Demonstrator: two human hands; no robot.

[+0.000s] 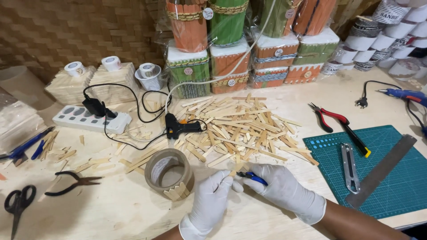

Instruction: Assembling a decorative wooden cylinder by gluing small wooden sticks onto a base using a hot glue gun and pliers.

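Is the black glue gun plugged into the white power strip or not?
Plugged in: the glue gun cable runs to a black plug seated in the power strip.

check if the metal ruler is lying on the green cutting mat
Yes, the ruler lies diagonally on the green mat, to the right of a silver knife.

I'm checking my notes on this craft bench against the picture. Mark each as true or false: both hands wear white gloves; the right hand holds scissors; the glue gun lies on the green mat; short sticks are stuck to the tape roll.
1. Both hands, left hand and right hand, wear white gloves. True.
2. The right hand holds scissors. False: it grips a small blue-handled cutter; the scissors lie at the far left.
3. The black glue gun lies on the green mat. False: it sits by the stick pile.
4. Short sticks are stuck to the tape roll. True.
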